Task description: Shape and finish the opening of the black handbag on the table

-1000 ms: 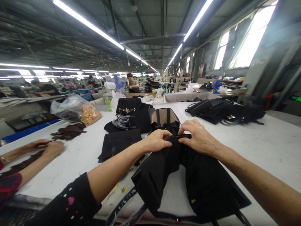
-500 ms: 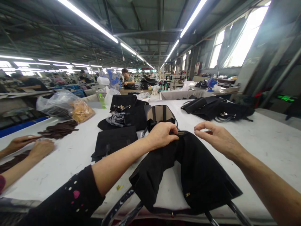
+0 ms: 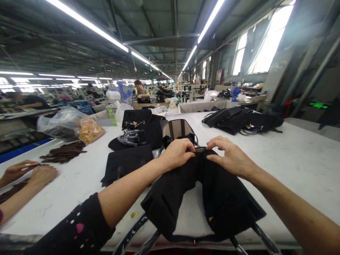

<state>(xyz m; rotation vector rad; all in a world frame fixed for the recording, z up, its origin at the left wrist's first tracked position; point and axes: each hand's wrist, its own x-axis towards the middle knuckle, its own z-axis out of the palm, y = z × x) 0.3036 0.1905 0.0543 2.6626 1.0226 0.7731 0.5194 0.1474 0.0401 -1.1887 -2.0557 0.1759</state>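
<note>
While both hands meet at its top edge, the black bag (image 3: 225,202) lies spread on the white table (image 3: 297,159), its soft dark fabric falling away in two folds toward the near edge, with a small gold fitting low on the right fold and glossy black straps (image 3: 138,233) hanging off the table below. The left hand (image 3: 177,153) is curled closed, its fingers (image 3: 189,146) pinching the bag's upper rim. The right hand (image 3: 231,156) rests just beside it on the same rim, fingers bent and pressing the fabric, thumb tucked under; how firmly it grips cannot be told.

Directly beyond the fingertips stands an open bag with a beige lining (image 3: 178,129), close enough to crowd the space past the rim. Left of the left fingers lies a flat black panel (image 3: 126,163), and beyond that a stack of black bags (image 3: 140,127) with gold clasps. Well beyond the right fingers sits another heap of black bags (image 3: 243,122). Far left of the fingers are dark brown leather pieces (image 3: 63,152), a clear plastic sack (image 3: 67,124), and another person's two hands (image 3: 29,171) on the table.
</note>
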